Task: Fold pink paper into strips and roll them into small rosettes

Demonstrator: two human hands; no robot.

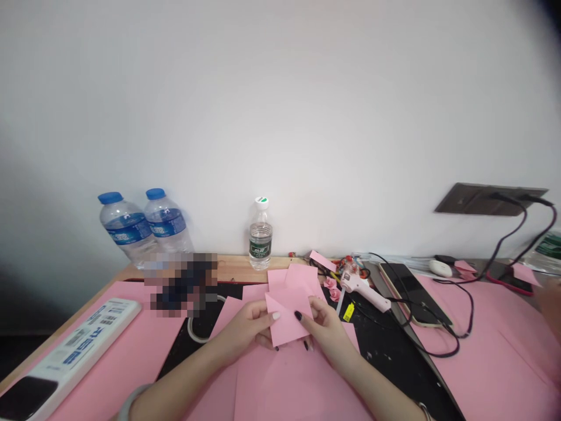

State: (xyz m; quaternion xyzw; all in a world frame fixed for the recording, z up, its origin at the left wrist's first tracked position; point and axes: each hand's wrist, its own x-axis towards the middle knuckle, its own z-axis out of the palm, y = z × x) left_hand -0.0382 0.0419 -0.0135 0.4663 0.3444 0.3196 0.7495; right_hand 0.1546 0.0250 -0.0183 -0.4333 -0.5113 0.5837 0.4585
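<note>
A small square of pink paper is held up between both hands above larger pink sheets. My left hand pinches its left edge, thumb on the front and fingers behind. On the right edge my right hand grips it the same way, its dark-nailed thumb pressed on the face. A slanting line crosses the square's upper left; whether it is a fold I cannot tell. More pink paper squares lie just behind the hands. Small folded pink paper pieces rest to their right, beside a pink glue gun.
Two blue-capped water bottles stand back left, and a smaller bottle is by the wall. A long white box lies left on pink paper. Phone, earbud case and black cables are right, below a wall socket.
</note>
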